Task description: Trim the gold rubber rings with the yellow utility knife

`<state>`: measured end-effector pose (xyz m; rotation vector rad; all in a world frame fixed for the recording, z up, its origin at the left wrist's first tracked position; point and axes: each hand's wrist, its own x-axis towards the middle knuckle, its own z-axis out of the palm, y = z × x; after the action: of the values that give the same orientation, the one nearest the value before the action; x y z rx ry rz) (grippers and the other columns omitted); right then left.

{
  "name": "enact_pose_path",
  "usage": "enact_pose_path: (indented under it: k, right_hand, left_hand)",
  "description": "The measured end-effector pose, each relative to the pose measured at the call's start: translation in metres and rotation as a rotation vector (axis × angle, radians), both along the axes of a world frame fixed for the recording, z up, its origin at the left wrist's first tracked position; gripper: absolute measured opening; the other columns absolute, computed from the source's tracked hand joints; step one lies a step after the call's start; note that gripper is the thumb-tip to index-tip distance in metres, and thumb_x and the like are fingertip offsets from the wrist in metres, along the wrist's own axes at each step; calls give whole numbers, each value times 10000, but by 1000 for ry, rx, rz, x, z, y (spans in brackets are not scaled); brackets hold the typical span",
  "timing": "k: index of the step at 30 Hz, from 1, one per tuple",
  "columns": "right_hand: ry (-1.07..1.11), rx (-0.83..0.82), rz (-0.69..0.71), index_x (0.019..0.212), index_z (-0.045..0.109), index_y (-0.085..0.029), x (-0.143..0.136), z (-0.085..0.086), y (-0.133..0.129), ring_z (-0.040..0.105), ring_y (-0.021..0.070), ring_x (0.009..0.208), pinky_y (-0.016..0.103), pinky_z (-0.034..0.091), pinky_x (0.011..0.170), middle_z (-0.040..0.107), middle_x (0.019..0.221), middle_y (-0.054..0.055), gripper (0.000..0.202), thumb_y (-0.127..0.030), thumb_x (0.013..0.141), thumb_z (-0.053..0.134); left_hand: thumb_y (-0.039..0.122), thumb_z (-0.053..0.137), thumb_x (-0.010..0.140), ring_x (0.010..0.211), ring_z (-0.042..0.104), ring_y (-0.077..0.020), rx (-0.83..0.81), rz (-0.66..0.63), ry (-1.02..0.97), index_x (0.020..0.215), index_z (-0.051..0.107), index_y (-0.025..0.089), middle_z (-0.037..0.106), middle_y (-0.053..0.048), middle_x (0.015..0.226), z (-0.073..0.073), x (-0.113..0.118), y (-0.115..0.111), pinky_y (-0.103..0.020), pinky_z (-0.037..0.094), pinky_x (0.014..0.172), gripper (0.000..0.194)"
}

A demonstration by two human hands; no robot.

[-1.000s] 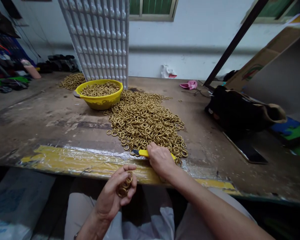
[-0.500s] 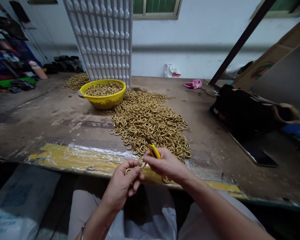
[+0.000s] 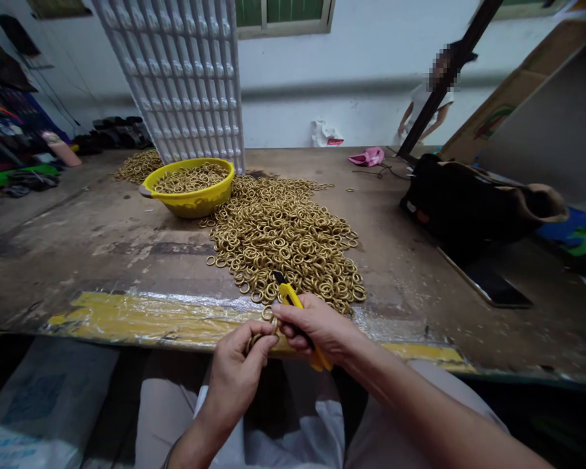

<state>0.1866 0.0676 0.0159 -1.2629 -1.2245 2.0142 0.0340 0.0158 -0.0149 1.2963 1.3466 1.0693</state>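
Between the thumb and fingers of my left hand (image 3: 241, 358) a few brass-coloured rings (image 3: 275, 324) are pinched. My right hand (image 3: 317, 329) is wrapped round a yellow utility knife (image 3: 290, 294), its dark blade pointing up and away from me. The right thumb is close to a ring (image 3: 267, 314) by the left fingertips; whether it grips that ring I cannot tell. Just beyond both hands spreads a heap of the same rings (image 3: 288, 234). At the heap's far left stands a yellow basin (image 3: 190, 203) filled with rings.
Yellow tape (image 3: 141, 319) under clear film runs along the table's front edge. On the right lie a phone (image 3: 493, 286), a black bag (image 3: 459, 215) and a pink cloth (image 3: 368, 156). A ribbed clear panel (image 3: 185, 78) stands behind the basin. A person (image 3: 422, 107) is by the far wall.
My hands have come closer together, and the left fingers have closed more on the rings. The view has shifted slightly to the right. A person has come into sight at the back.
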Motion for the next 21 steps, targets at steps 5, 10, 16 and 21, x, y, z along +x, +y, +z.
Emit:
enact_pose_path:
  k: [5,10,16,21]
  right_hand:
    - [-600,730,84,619,468,-174,5,3,-7,406,93,526,224,270,511,470,560,-24,198,-244,804,487]
    - [-989,1003,253,745,568,-175,5,-1,-18,504,134,630,250,262,559,610,708,27,76,-138,748,502]
    - [-1095,1060,348,855,587,-168,-3,-9,-20,573,164,715,253,316,584,650,816,61,140,-127,815,459]
    - [-1320,990,313,895,581,-152,6,-5,2,604,190,708,276,332,576,660,830,89,199,-85,850,399]
  left_hand:
    - [364,624,810,390,373,-58,-213,-33,-300,821,558,172,496,55,500,-7,-9,5,-158,277,378,204]
    - [360,619,822,419,389,-55,-192,-25,-356,838,544,171,491,53,527,-10,-15,4,-150,284,390,204]
    - [375,622,816,434,394,-71,-155,-27,-311,919,559,175,484,50,540,-11,-16,4,-165,299,402,234]
    - [306,583,840,449,372,-77,-110,-120,-212,737,536,179,458,37,557,7,-21,-5,-188,294,427,170]
